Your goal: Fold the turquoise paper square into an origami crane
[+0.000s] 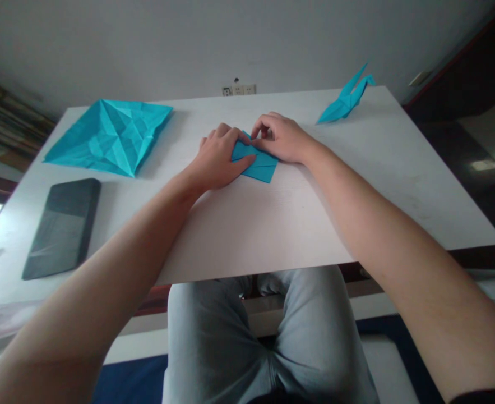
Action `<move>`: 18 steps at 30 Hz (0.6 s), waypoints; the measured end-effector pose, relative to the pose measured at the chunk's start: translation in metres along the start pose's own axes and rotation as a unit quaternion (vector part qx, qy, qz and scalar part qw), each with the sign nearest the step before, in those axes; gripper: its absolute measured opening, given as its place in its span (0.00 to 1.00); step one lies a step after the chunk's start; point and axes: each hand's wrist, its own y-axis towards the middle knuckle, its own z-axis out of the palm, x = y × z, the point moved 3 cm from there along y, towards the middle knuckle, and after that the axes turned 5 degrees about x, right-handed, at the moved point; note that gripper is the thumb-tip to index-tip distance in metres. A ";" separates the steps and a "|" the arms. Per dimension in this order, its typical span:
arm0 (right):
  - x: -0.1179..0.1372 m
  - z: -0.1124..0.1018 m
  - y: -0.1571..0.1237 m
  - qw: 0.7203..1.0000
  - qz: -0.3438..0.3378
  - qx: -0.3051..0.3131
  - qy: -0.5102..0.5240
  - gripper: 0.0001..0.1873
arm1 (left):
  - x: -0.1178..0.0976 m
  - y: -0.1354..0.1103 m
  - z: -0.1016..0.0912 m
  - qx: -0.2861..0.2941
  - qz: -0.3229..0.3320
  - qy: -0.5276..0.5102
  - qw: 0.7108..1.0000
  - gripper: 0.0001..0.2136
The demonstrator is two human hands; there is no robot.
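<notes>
A small folded sheet of blue origami paper point(260, 170) lies on the white table in front of me, a crease line running across its near part. My left hand point(222, 154) holds it down from the left, thumb and index finger resting on the paper. At its far edge, my right hand point(278, 137) is closed in a pinch on the paper, the fingertips close to those of the left. The hands partly cover the paper's left side and far corner.
At the far left lies a larger creased blue sheet point(116, 134), with a dark phone-like slab point(62, 227) nearer to me. A folded blue paper crane point(346, 101) stands at the back right. Behind the white table point(251, 235) is a wall with sockets point(237, 90).
</notes>
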 end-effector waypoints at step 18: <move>-0.004 0.002 0.002 1.000 -0.004 0.000 -0.013 0.05 | -0.002 0.001 0.002 0.010 0.006 0.003 1.000 0.26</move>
